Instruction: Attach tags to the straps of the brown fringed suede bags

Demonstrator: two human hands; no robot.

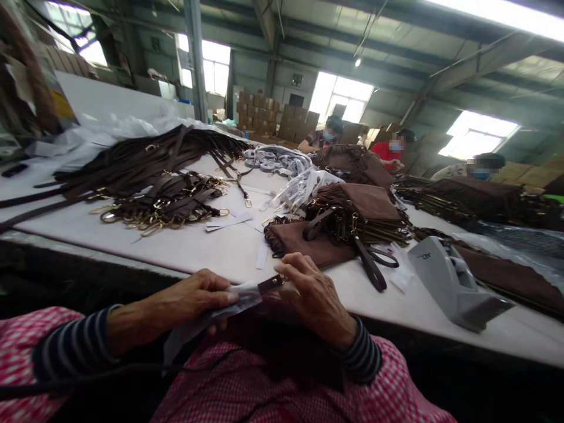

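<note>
Our left hand (194, 299) pinches a clear sleeve (207, 320) at the table (211, 249) edge; our right hand (311, 294) grips a dark strap (270, 284) end poking from it. Rest of strap hidden in our lap.

Bare left hand (194, 299), bare right hand (315, 296), dark cuffs with thin pale stripes, red-and-white checked garment over both arms and lap.

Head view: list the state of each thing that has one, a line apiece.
Clear plastic sleeve: pinched in left hand, crumpled.
Brown strap end: sticking out of the sleeve, at right hand fingers.
Brown straps: heaped loose on table.
Brown pouches: stacked flat.
</note>
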